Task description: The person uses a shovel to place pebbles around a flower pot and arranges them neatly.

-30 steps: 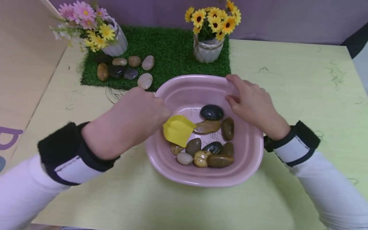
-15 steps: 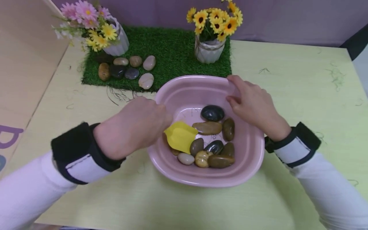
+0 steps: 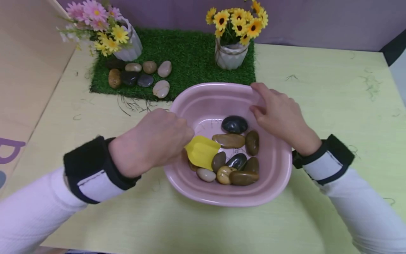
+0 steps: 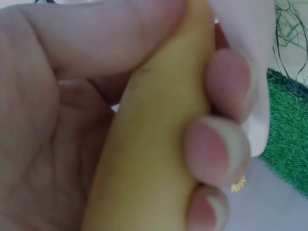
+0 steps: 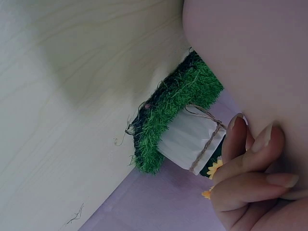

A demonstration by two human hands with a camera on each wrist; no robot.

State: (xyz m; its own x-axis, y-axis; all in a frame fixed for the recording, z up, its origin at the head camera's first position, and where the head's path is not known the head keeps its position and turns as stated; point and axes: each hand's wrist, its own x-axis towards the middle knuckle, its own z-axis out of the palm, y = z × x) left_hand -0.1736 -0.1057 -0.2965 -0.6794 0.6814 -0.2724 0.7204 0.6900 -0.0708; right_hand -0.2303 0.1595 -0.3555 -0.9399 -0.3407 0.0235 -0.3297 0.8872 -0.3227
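In the head view my left hand (image 3: 152,143) grips a yellow toy shovel, palm down over the left rim of a pink plastic basin (image 3: 222,199). The left wrist view has the fingers and thumb wrapped round its yellow handle (image 4: 149,139). Inside the basin, the shovel's blade (image 3: 203,152) lies against a small brown stone (image 3: 219,161), partly covering another stone. Several smooth stones, black, brown and pale, lie on the basin floor. My right hand (image 3: 282,116) holds the basin's right rim, thumb inside; in the right wrist view its fingers (image 5: 255,178) bend against the outer wall.
Behind the basin lies a green turf mat (image 3: 190,53) with several stones, such as a white stone (image 3: 161,89), at its left. Two flower pots stand on it, a left pot (image 3: 131,46) and a right pot (image 3: 231,56). Loose grass strands (image 3: 131,104) litter the table.
My left hand has moved right and slightly toward me, carrying the shovel blade with it. The small brown stone has shifted a little to the right. My right hand stays on the rim.
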